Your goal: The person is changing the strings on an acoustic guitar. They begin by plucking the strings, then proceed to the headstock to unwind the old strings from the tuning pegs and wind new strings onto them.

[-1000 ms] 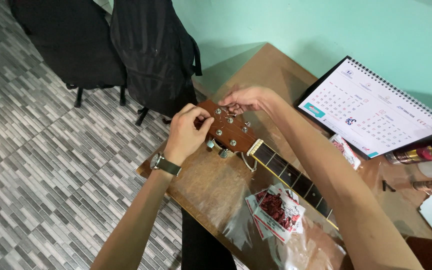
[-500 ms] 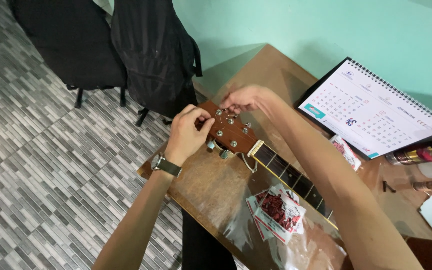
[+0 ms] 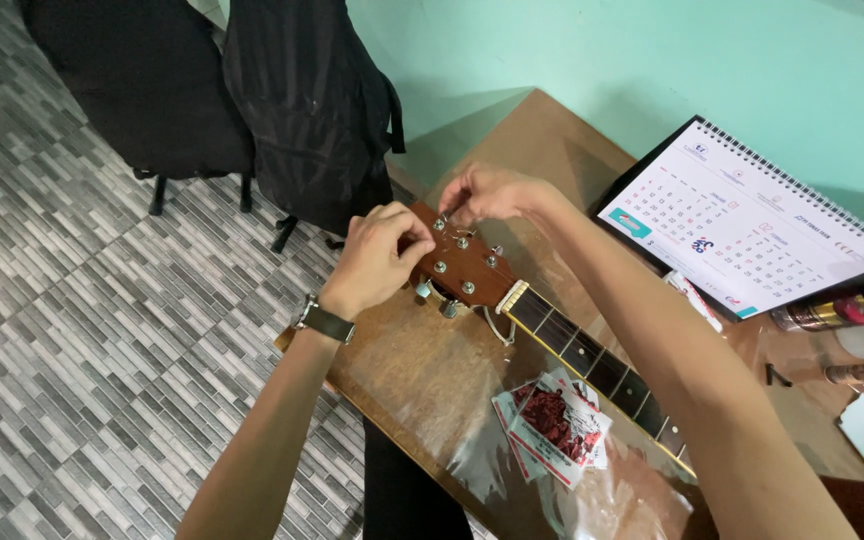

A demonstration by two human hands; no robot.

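Observation:
A guitar lies across the wooden table (image 3: 422, 390) with its brown headstock (image 3: 467, 270) pointing away from me and its dark fretted neck (image 3: 602, 365) running to the lower right. My left hand (image 3: 377, 260), with a watch on its wrist, pinches a tuning peg on the left edge of the headstock. My right hand (image 3: 487, 192) has its fingertips closed at a tuning post at the top end of the headstock. What the fingers pinch there is too small to make out.
Clear plastic packets with red and white labels (image 3: 552, 425) lie on the table below the neck. A spiral desk calendar (image 3: 742, 220) stands at the right, with bottles (image 3: 842, 310) beside it. Black chairs (image 3: 242, 100) stand on the tiled floor behind the table.
Both hands stay at the headstock. The fingers shift only slightly on the peg and post.

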